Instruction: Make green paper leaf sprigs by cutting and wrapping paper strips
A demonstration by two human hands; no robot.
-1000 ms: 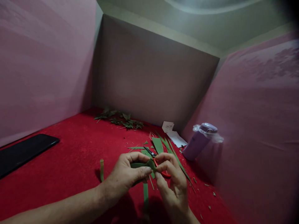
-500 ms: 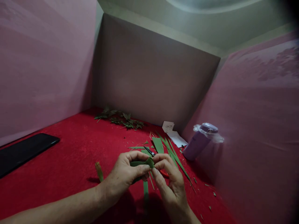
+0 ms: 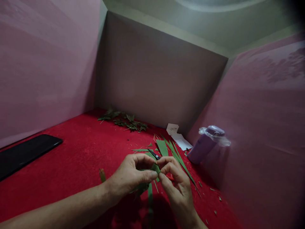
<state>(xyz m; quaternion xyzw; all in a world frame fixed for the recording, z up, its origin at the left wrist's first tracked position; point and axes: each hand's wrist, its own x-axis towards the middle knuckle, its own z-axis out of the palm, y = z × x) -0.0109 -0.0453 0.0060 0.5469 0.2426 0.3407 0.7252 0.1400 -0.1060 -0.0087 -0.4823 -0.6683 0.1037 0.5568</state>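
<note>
Between my hands is a folded strip of green leaf [image 3: 155, 168], pinched at its edges. My left hand [image 3: 134, 173] grips it between thumb and fingers, and a longer part of the leaf hangs below the palm, partly hidden. From the other side my right hand [image 3: 175, 178] pinches the same leaf, its fingertips close to the left thumb. Just behind the hands lie scissors [image 3: 156, 156] with dark blades and red-orange handles, partly covered by the right hand. Cut leaf pieces [image 3: 162, 148] and long green blades [image 3: 183, 163] rest around them.
A purple bottle [image 3: 203, 146] with clear plastic wrap stands at the right by the pink wall. White papers [image 3: 181, 141] lie behind it. Leafy sprigs [image 3: 131, 124] sit at the back of the red cloth [image 3: 78, 159]. A black phone-like slab [image 3: 30, 152] is at the left.
The leaf strip has turned between my fingers, its loose part now lower beneath the left hand. Both hands stay pinched together, and the view has shifted slightly.
</note>
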